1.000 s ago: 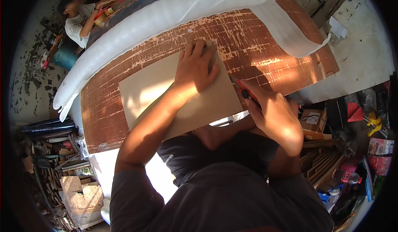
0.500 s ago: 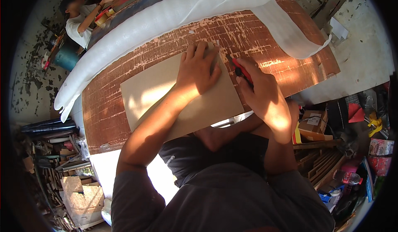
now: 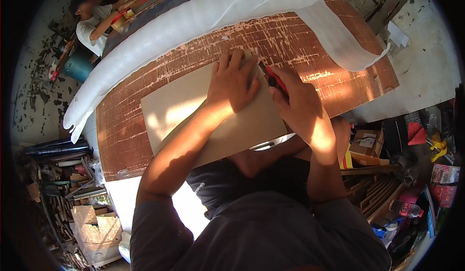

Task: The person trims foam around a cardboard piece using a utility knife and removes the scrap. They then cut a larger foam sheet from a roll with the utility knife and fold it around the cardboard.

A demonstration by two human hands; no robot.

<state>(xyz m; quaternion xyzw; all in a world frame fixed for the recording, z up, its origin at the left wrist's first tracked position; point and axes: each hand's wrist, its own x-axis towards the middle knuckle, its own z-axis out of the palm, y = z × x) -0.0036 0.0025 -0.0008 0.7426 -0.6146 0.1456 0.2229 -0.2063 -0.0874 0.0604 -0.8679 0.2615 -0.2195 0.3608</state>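
The left hand [image 3: 233, 83] lies flat, fingers spread, pinning the cardboard sheet [image 3: 193, 113] on the copper-coloured worktable [image 3: 319, 67]; the right hand [image 3: 298, 104] is clenched around a red utility knife [image 3: 272, 77] at the sheet's far right corner, apparently cutting along that edge; next calls for a steady pull.

A cluttered workshop: scarred worktable [image 3: 145, 140], stacked wood offcuts [image 3: 72, 193], cardboard boxes [image 3: 97, 232].

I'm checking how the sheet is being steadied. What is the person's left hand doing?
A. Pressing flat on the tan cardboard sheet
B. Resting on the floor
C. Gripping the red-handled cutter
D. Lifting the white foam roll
A: the left hand lies spread, palm down, on the tan cardboard sheet, while the right hand holds the red-handled cutter at its edge.
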